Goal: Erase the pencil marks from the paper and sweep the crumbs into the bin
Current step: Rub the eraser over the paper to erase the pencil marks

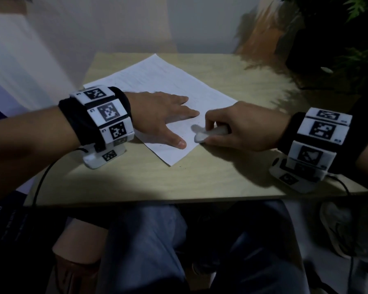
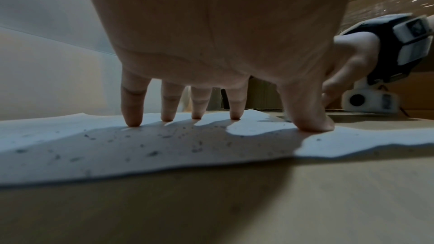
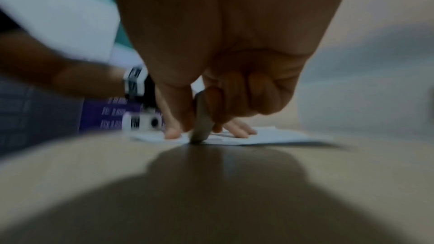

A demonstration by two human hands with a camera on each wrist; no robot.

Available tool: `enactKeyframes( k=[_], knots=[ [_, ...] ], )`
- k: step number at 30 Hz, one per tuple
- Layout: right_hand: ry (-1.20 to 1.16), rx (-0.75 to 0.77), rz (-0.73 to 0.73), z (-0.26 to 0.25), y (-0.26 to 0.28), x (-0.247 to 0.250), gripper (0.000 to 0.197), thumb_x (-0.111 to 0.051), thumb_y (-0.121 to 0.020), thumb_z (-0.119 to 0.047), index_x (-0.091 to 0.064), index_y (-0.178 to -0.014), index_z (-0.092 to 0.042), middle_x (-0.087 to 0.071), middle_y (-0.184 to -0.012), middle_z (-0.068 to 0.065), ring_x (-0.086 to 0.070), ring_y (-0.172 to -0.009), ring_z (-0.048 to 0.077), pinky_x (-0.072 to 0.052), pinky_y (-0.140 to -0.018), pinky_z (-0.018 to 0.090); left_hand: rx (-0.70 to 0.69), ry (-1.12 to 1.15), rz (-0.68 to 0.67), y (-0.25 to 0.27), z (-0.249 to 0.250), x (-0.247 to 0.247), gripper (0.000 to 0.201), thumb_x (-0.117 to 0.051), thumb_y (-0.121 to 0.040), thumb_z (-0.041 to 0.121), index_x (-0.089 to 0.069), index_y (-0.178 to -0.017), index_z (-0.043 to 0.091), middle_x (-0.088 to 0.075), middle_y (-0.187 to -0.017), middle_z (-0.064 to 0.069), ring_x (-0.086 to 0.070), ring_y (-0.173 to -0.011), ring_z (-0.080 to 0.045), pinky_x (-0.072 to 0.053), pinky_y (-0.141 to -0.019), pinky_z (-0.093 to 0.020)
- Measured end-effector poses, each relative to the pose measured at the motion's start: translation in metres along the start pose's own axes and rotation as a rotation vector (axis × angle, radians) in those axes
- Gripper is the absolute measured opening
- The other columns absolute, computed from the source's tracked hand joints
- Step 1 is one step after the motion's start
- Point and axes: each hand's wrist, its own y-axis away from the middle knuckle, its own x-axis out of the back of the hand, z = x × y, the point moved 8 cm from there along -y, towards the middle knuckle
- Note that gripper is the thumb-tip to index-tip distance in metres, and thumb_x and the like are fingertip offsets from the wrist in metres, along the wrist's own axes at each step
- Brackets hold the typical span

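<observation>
— Position of the hands?
— My left hand lay flat, fingers straight, pressing the paper onto the tabletop. My right hand pinched the eraser at the paper's edge; crumbs dotted the sheet.

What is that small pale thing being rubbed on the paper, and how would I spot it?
Start at the light wooden table and find the white sheet of paper lying askew on it. At the sheet's near right edge, the right hand pinches an eraser with its tip on the paper. It is the only small pale rounded block there; the left hand beside it lies flat and holds nothing.
</observation>
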Motion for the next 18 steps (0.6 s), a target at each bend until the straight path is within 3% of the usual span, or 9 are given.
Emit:
enactKeyframes(
  k=[2, 6, 8, 11, 15, 18],
  knots=[
    [0.015, -0.052, -0.005, 0.016, -0.005, 0.003, 0.064, -0.035, -0.072, -0.083, -0.059, -0.098, -0.03, -0.058, -0.073, -0.008, -0.052, -0.071, 0.021, -0.039, -0.066, 0.032, 0.01, 0.006, -0.005, 0.001, 0.0, 0.001, 0.111, -0.032, -0.059, 0.095, 0.001, -0.156, 0.053, 0.012, -0.169, 0.01, 0.002, -0.156, -0.019, -0.009, -0.125, -0.048],
    [0.192, -0.17, 0.122, 0.032, -0.006, 0.015, 0.045, -0.043, -0.088, -0.07, -0.054, -0.094, -0.027, -0.057, -0.075, 0.002, -0.052, -0.073, 0.033, -0.044, -0.063, 0.037, 0.009, 0.012, -0.005, 0.003, 0.002, 0.002, 0.109, -0.033, -0.061, 0.092, -0.001, -0.157, 0.052, 0.011, -0.169, 0.01, 0.002, -0.156, -0.018, -0.009, -0.126, -0.047],
    [0.187, -0.091, 0.106, 0.018, -0.003, 0.008, 0.044, -0.041, -0.087, -0.068, -0.054, -0.097, -0.026, -0.059, -0.077, 0.004, -0.051, -0.071, 0.031, -0.045, -0.063, 0.038, 0.002, 0.019, -0.005, 0.004, 0.003, 0.003, 0.107, -0.036, -0.063, 0.091, -0.001, -0.157, 0.052, 0.011, -0.169, 0.009, 0.002, -0.156, -0.018, -0.008, -0.126, -0.046],
    [0.053, -0.071, 0.013, 0.016, 0.0, 0.006, 0.068, -0.03, -0.072, -0.087, -0.058, -0.099, -0.03, -0.058, -0.072, -0.006, -0.053, -0.07, 0.023, -0.046, -0.066, 0.036, 0.008, 0.011, -0.005, 0.003, 0.003, 0.003, 0.108, -0.035, -0.062, 0.091, 0.0, -0.157, 0.052, 0.012, -0.169, 0.01, 0.003, -0.156, -0.018, -0.008, -0.126, -0.046],
    [0.164, -0.218, 0.074, 0.041, -0.004, 0.016, 0.051, -0.041, -0.085, -0.077, -0.058, -0.095, -0.029, -0.052, -0.073, -0.002, -0.05, -0.075, 0.029, -0.04, -0.065, 0.036, 0.01, 0.012, -0.01, 0.003, 0.002, 0.001, 0.108, -0.035, -0.062, 0.091, 0.001, -0.157, 0.052, 0.012, -0.169, 0.011, 0.003, -0.156, -0.018, -0.009, -0.125, -0.047],
    [0.146, -0.112, 0.064, 0.023, -0.002, 0.013, 0.059, -0.035, -0.08, -0.078, -0.06, -0.098, -0.028, -0.054, -0.07, -0.002, -0.049, -0.068, 0.025, -0.039, -0.063, 0.034, 0.008, 0.015, -0.007, 0.002, 0.002, 0.001, 0.109, -0.035, -0.061, 0.092, 0.0, -0.156, 0.053, 0.012, -0.169, 0.011, 0.002, -0.156, -0.018, -0.009, -0.125, -0.047]
  ],
)
